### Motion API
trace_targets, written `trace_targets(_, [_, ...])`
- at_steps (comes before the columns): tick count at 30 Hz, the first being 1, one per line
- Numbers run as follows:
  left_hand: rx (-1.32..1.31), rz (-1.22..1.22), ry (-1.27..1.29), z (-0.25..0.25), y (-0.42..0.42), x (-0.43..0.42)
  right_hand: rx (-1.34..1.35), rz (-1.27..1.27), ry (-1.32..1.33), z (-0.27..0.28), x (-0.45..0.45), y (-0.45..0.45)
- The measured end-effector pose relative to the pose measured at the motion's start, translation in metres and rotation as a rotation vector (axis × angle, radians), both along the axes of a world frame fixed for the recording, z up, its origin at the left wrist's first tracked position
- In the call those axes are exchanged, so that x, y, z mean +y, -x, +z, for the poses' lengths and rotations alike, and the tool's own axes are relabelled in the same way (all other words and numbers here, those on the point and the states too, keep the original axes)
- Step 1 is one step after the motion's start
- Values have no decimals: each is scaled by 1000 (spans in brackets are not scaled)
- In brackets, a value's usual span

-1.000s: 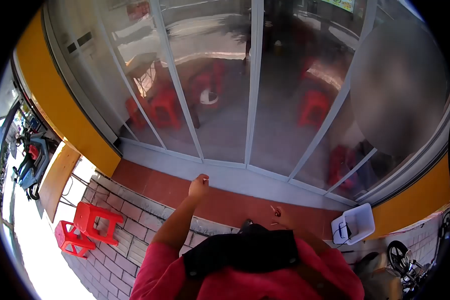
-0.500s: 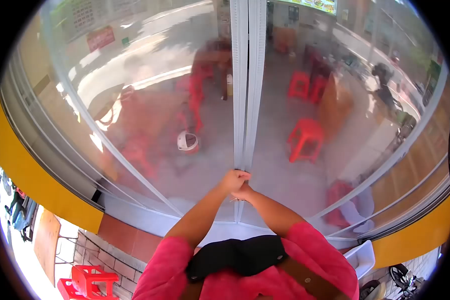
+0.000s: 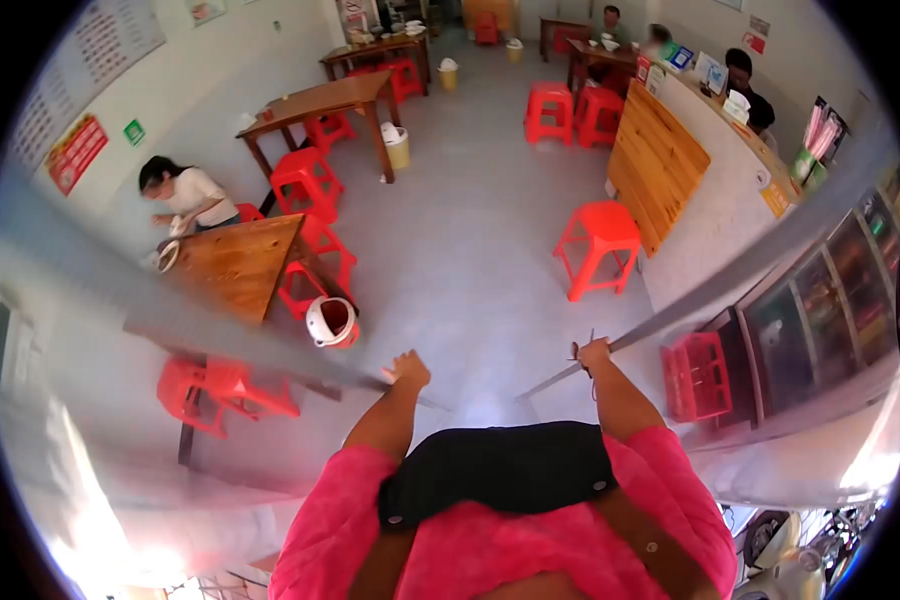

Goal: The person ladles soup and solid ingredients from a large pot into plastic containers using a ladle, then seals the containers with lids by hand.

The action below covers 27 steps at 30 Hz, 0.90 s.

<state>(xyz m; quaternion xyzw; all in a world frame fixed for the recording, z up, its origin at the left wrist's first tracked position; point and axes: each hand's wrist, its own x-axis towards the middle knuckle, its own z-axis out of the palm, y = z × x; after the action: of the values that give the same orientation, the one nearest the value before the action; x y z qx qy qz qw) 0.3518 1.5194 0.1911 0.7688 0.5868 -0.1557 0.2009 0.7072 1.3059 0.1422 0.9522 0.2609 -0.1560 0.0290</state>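
Note:
Two framed glass doors stand parted in front of me. My left hand (image 3: 407, 369) is at the edge of the left door (image 3: 260, 345), with its fingers partly spread and touching the frame. On the other side, my right hand (image 3: 593, 354) is closed at the edge of the right door (image 3: 715, 287). A small thin dark item (image 3: 574, 351) sticks out by the right fingers; its kind is too small to tell. A cord or band circles the right wrist.
Inside, a red stool (image 3: 602, 240) stands right of centre, before a counter (image 3: 715, 125). On the left are wooden tables (image 3: 240, 260), more stools, a seated person (image 3: 190, 195) and a white-rimmed red bin (image 3: 332, 320). Other people sit behind the counter and farther back.
The doors were together with both hands meeting at the middle seam. Now they are apart: the left hand has moved left and the right hand right, and the room shows through the gap.

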Motion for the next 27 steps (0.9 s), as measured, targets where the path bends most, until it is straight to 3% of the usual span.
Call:
trace_targets(2, [186, -78, 100, -40, 23, 52, 105, 473, 375, 35, 5, -23])
trace_targets(3, [310, -167, 174, -89, 37, 88, 114, 408, 377, 19, 9, -33])
trace_targets(4, [447, -399, 204, -142, 47, 124, 276, -174, 49, 1, 14, -40])
trace_targets(5, [526, -680, 241, -157, 44, 121, 391, -733, -336, 8, -22, -74])
trace_targets(6, [620, -948, 304, -179, 39, 153, 453, -540, -102, -10, -27, -102])
trace_targets(7, [632, -887, 335, -119, 20, 161, 418, -81, 280, -14, -32, -122])
trace_targets(8, [554, -1021, 224, -243, 40, 204, 472, -302, 172, -7, -31, -135])
trace_targets(9, [441, -457, 334, -242, 35, 218, 363, -196, 266, -29, -34, -150])
trace_targets(10, [307, -264, 354, -228, 38, 228, 251, -91, 360, -51, -32, -171])
trace_targets(13, [56, -104, 392, -186, 15, 256, 472, 19, 508, -67, 23, -218])
trace_targets(15, [-78, -17, 408, -165, -27, 287, 652, 97, 430, -85, 81, -264])
trace_targets(16, [-133, 17, 411, -161, -48, 305, 553, 378, 451, -61, 127, -277])
trace_targets(17, [-182, 41, 410, -158, -70, 322, 595, 92, 245, -78, 160, -296])
trace_targets(19, [-260, 62, 410, -163, -116, 363, 672, -155, -41, -4, 264, -312])
trace_targets(20, [-289, 59, 410, -172, -137, 387, 770, -166, -211, -27, 300, -340])
trace_targets(21, [-308, 49, 410, -184, -156, 411, 740, -187, -150, 15, 351, -347])
trace_targets(23, [-304, 1, 416, -213, -189, 467, 699, -131, -244, 37, 429, -373])
trace_targets(27, [-355, -154, 334, -287, -241, 597, 589, -144, -549, 31, 528, -423])
